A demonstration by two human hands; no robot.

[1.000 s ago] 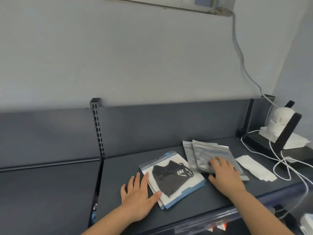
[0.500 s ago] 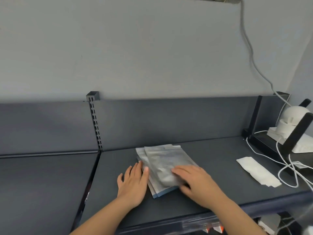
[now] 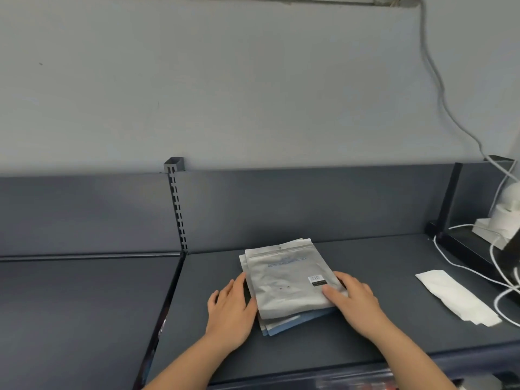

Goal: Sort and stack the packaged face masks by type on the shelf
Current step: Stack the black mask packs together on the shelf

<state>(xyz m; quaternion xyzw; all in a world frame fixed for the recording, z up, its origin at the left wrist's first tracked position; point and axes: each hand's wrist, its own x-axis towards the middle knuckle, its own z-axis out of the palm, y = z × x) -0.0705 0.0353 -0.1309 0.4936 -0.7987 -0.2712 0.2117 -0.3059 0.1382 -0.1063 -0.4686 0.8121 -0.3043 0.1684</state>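
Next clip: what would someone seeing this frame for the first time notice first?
First, the stack of silver mask pouches in the middle of the dark shelf, with a blue-edged pack peeking out at its near bottom edge. The left hand lies flat against the stack's left side, and the right hand rests on its right edge. Farther right on the shelf lies a white paper sheet.

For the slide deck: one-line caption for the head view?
On a shelf, the left hand touches the side of the mask stack, the right hand rests on top; a white packet lies apart.
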